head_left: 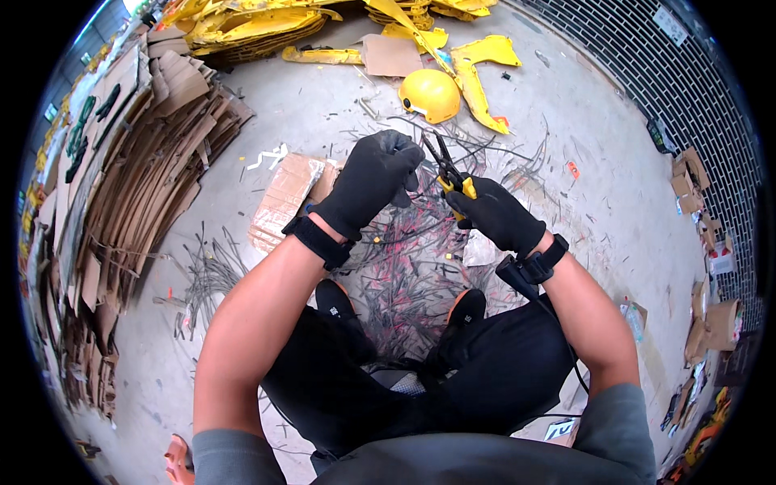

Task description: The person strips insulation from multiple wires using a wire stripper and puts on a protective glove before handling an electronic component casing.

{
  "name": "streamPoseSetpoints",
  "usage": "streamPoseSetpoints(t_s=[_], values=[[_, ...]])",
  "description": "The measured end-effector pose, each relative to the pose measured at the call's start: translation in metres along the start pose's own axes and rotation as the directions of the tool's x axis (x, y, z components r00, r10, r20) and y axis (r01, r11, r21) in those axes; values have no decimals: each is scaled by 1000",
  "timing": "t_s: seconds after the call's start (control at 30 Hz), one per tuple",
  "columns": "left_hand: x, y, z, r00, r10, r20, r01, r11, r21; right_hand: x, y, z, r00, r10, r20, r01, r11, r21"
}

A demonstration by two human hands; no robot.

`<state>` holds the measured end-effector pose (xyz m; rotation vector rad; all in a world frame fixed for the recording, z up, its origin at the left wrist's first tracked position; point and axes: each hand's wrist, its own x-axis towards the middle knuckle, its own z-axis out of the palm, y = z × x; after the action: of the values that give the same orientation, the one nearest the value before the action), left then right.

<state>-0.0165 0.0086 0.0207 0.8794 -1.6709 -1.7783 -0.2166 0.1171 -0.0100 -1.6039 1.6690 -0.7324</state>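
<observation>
My right hand (501, 214), in a black glove, is wrapped round a pair of pliers (457, 179) with yellow handles and dark, long jaws. The jaws stand apart and point up and to the left, close to the fingers of the other hand. My left hand (373, 179), also gloved in black, is closed with its fingers curled together; what it pinches, if anything, is too small or hidden to make out. Below both hands, many short grey, black and pink pieces of cable (412, 275) lie scattered on the floor between my shoes.
A yellow helmet (430, 94) rests on the floor ahead, near yellow plastic panels (485, 73). Stacked flattened cardboard (153, 178) rises at the left. A taped cardboard piece (279, 202) lies beside my left forearm. More cable strands (212, 275) lie at the left, and boxes (715, 331) line the right wall.
</observation>
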Motion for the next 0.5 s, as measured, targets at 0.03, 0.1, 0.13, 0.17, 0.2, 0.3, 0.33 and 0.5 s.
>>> streamPoseSetpoints(t_s=[0.03,0.1,0.13,0.17,0.2,0.3,0.33,0.5], values=[[0,-2,2,1000,2,-16,-2,1000,3,0,1,0,1000,-6,1,6,1000,16],[-1,-2,2,998,10,-61,-9,1000,19,0,0,2,1000,-13,10,13,1000,28],[-2,-1,0,996,18,-84,-15,999,32,0,0,3,1000,-12,16,12,1000,24],[-2,-2,-2,994,27,-106,-23,999,47,1,0,3,1000,-12,19,12,1000,18],[-2,-4,-3,995,12,-100,-9,999,33,0,-1,3,1000,-9,21,9,1000,7],[-4,-8,-5,997,-15,-77,17,1000,21,-1,-8,5,1000,-12,25,13,999,-42],[-6,-9,-4,998,-14,-65,16,999,37,0,-11,6,1000,-18,23,20,997,-68],[-8,-12,0,999,-6,37,3,996,93,3,-7,9,999,-48,-7,47,993,-112]])
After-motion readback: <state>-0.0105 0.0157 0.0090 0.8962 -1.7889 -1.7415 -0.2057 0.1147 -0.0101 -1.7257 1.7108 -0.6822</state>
